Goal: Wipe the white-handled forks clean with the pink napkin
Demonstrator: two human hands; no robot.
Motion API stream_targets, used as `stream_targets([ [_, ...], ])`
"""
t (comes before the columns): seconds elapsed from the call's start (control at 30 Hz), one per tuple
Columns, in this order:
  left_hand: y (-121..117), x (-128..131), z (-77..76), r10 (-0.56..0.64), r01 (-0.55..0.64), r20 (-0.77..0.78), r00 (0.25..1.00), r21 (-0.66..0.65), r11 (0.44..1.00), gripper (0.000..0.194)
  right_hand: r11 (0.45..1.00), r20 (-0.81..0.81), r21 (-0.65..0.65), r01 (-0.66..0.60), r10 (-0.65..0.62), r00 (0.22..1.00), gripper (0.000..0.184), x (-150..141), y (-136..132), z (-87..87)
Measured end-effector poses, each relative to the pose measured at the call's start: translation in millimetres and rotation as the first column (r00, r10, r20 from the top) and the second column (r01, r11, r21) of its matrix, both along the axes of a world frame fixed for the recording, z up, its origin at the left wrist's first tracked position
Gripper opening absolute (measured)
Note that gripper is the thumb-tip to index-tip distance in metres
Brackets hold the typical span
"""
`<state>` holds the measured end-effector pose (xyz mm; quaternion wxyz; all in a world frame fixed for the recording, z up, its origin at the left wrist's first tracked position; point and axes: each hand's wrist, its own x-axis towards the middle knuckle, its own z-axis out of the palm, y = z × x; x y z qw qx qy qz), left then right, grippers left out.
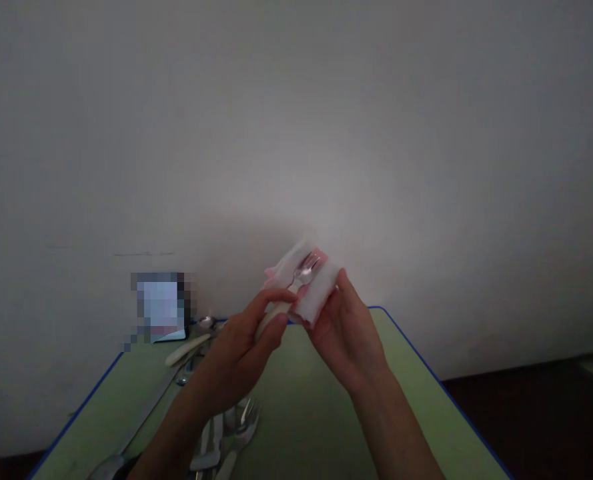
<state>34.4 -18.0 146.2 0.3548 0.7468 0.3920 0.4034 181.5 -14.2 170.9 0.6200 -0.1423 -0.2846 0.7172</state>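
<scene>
My left hand [246,343] is closed around the pale handle of a fork [303,275], whose metal tines point up and away to the right. Behind and around the fork head lies a pink and white cloth [319,293], folded up on both sides of it. My right hand [349,333] supports this cloth from the right and below, its fingers curled round the edge and partly hidden by it. Both hands are raised above the far part of the table.
On the green table [316,413] with a blue edge, several pieces of cutlery lie at the left, among them another fork [246,430], a light-handled utensil [189,350] and a small spoon [206,323]. A lit, pixelated screen [160,307] stands against the wall [326,133].
</scene>
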Motion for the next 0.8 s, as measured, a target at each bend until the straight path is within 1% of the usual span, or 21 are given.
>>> stream_targets([
  [0.07, -1, 1, -0.1, 0.021, -0.021, 0.042, 0.999, -0.009, 1.0, 0.033, 1.0, -0.022, 0.006, -0.025, 0.025, 0.999, 0.051, 1, -2, 1.9],
  [0.1, -1, 2, -0.2, 0.032, -0.031, 0.071, 0.997, -0.014, 0.999, 0.032, 1.0, -0.033, -0.006, -0.021, 0.021, 0.999, 0.052, 2, -2, 1.5],
  [0.17, -3, 4, -0.3, 0.038, -0.034, 0.129, 0.991, -0.03, 0.999, 0.031, 0.999, -0.034, -0.045, 0.021, -0.023, 0.999, 0.043, 3, 0, -1.4],
  [0.23, -4, 5, 0.6, 0.034, -0.026, 0.166, 0.986, -0.049, 0.998, 0.03, 0.994, 0.014, -0.073, 0.079, -0.078, 0.997, 0.03, 3, 3, -5.1],
  [0.3, -5, 5, 2.2, 0.028, -0.016, 0.176, 0.984, -0.068, 0.998, 0.028, 0.994, 0.083, -0.038, 0.103, -0.1, 0.992, 0.023, 2, 5, -7.3],
  [0.4, -6, 4, 4.6, 0.016, -0.002, 0.159, 0.987, -0.083, 0.997, 0.025, 0.997, 0.106, 0.023, 0.071, -0.073, 0.992, 0.024, 1, 5, -6.1],
  [0.53, -7, 3, 6.1, 0.036, -0.028, 0.151, 0.988, -0.055, 0.998, 0.023, 1.0, 0.042, -0.001, 0.003, -0.003, 0.999, 0.035, 2, 3, -1.2],
  [0.63, -7, 2, 7.4, 0.059, -0.055, 0.093, 0.994, -0.042, 0.998, 0.026, 1.0, -0.007, 0.016, -0.024, 0.024, 1.0, 0.039, 3, 4, 0.9],
  [0.7, -7, 2, 8.5, 0.066, -0.065, 0.038, 0.997, -0.011, 0.998, 0.027, 1.0, -0.028, 0.004, -0.006, 0.006, 1.0, 0.038, 3, 6, 1.9],
  [0.8, -6, 3, 9.9, 0.054, -0.054, -0.02, 0.998, 0.023, 0.998, 0.027, 0.997, -0.057, -0.05, 0.065, -0.068, 0.996, 0.037, 3, 8, 4.0],
])
